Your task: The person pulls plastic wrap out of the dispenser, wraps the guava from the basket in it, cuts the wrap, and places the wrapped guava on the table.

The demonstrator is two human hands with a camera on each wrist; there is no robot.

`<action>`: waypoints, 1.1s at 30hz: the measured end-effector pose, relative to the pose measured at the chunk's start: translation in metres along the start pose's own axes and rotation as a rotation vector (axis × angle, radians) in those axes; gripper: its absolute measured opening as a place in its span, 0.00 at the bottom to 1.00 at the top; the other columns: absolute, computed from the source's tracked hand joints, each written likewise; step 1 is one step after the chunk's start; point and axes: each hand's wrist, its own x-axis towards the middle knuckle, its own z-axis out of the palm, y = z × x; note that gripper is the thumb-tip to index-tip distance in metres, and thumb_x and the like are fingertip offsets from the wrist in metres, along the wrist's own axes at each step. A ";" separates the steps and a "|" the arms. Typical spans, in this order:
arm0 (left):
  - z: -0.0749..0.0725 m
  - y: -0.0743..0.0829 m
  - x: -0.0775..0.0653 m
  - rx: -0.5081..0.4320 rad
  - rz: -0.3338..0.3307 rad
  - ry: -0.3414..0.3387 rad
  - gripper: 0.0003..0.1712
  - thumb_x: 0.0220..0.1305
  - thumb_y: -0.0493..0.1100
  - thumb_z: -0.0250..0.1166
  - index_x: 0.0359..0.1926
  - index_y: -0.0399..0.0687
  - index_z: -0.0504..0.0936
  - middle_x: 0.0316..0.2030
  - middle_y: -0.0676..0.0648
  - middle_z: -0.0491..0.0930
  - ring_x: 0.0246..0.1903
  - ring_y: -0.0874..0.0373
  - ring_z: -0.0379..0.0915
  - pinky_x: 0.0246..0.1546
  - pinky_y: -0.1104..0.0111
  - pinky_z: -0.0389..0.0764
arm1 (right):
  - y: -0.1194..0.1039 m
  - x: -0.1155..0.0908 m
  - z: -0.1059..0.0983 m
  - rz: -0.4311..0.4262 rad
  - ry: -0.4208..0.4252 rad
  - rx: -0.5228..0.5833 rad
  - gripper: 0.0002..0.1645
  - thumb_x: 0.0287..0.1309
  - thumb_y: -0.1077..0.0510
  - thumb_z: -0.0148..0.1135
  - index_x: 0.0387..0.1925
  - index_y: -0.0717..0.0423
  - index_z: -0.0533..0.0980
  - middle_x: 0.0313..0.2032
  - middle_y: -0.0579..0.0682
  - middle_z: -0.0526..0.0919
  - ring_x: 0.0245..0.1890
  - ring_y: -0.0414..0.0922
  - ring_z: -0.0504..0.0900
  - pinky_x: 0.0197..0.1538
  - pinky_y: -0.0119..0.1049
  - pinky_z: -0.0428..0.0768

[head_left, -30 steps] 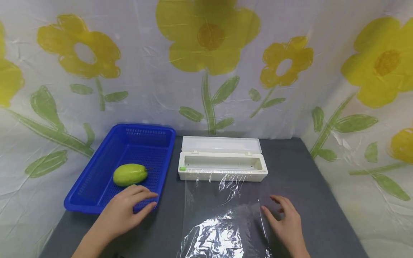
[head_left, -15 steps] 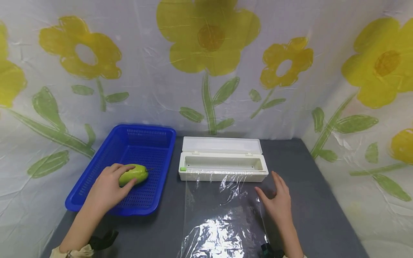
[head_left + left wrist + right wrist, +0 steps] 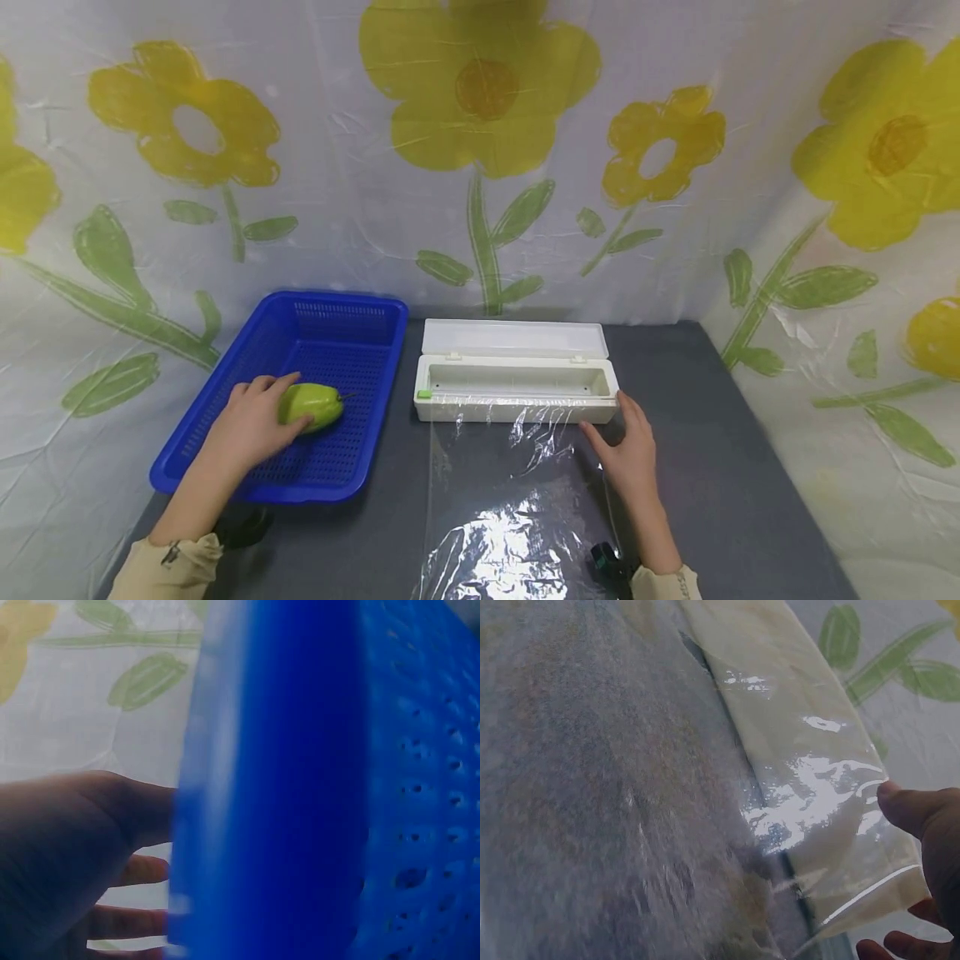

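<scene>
In the head view, my left hand [image 3: 251,423] reaches into the blue basket [image 3: 390,383]. Its fingers lie behind a green fruit with a thin stem [image 3: 317,407] and its thumb in front, holding it. In the left wrist view the basket's rim [image 3: 300,780] hides the fruit from the hand [image 3: 67,840]. My right hand [image 3: 630,454] is at the front right corner of a white cling film box [image 3: 517,410], thumb and fingers fairly straight. A sheet of cling film [image 3: 517,500] stretches from the box toward me. The right wrist view shows the thumb of that hand [image 3: 937,847] touching the box's edge.
The box's white lid [image 3: 517,337] stands raised at the back, and a green slider [image 3: 424,393] sits at its left end. The dark grey table [image 3: 720,467] extends to the right. A flower-printed curtain [image 3: 337,217] rises behind and at both sides.
My left hand has moved left and forward from the basket's near right edge to the fruit. The right hand has moved forward and left to the box's right corner.
</scene>
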 end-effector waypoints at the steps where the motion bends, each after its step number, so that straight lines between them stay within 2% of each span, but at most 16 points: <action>1: 0.000 -0.001 0.002 0.009 -0.005 -0.009 0.45 0.65 0.52 0.75 0.73 0.31 0.70 0.62 0.19 0.71 0.59 0.17 0.63 0.52 0.27 0.72 | 0.000 0.001 0.001 -0.004 0.014 0.005 0.49 0.56 0.55 0.82 0.73 0.69 0.69 0.71 0.70 0.71 0.71 0.70 0.69 0.69 0.70 0.67; 4: 0.000 -0.004 0.008 0.037 -0.014 -0.029 0.48 0.64 0.54 0.76 0.74 0.30 0.69 0.63 0.19 0.70 0.59 0.17 0.63 0.51 0.28 0.73 | -0.001 0.003 0.005 -0.003 0.043 0.009 0.47 0.56 0.56 0.81 0.72 0.70 0.70 0.69 0.71 0.73 0.69 0.71 0.71 0.66 0.68 0.72; 8: 0.001 -0.008 0.012 0.069 -0.019 -0.053 0.50 0.62 0.56 0.76 0.73 0.28 0.69 0.61 0.18 0.71 0.57 0.17 0.65 0.47 0.30 0.76 | -0.002 0.003 0.008 0.014 0.060 0.011 0.46 0.58 0.58 0.80 0.72 0.70 0.70 0.68 0.70 0.73 0.66 0.69 0.75 0.53 0.63 0.82; 11: 0.004 -0.010 0.012 0.078 -0.018 -0.069 0.49 0.62 0.57 0.77 0.71 0.26 0.71 0.60 0.18 0.73 0.55 0.19 0.68 0.46 0.32 0.77 | -0.002 0.003 0.010 0.019 0.075 0.008 0.45 0.59 0.58 0.80 0.72 0.70 0.70 0.68 0.69 0.74 0.64 0.68 0.77 0.45 0.59 0.85; 25: 0.016 -0.018 0.013 0.100 0.044 0.009 0.47 0.55 0.54 0.82 0.66 0.29 0.75 0.54 0.23 0.78 0.48 0.25 0.72 0.39 0.36 0.80 | 0.001 0.001 0.012 0.028 0.090 0.024 0.43 0.61 0.58 0.78 0.72 0.70 0.70 0.69 0.70 0.74 0.65 0.69 0.75 0.45 0.59 0.85; 33: 0.020 -0.022 0.023 0.141 0.056 -0.034 0.53 0.50 0.57 0.85 0.68 0.29 0.74 0.56 0.24 0.78 0.49 0.26 0.72 0.38 0.37 0.81 | -0.001 0.001 0.013 0.016 0.099 0.021 0.43 0.61 0.58 0.78 0.72 0.70 0.70 0.69 0.69 0.74 0.64 0.69 0.77 0.42 0.58 0.86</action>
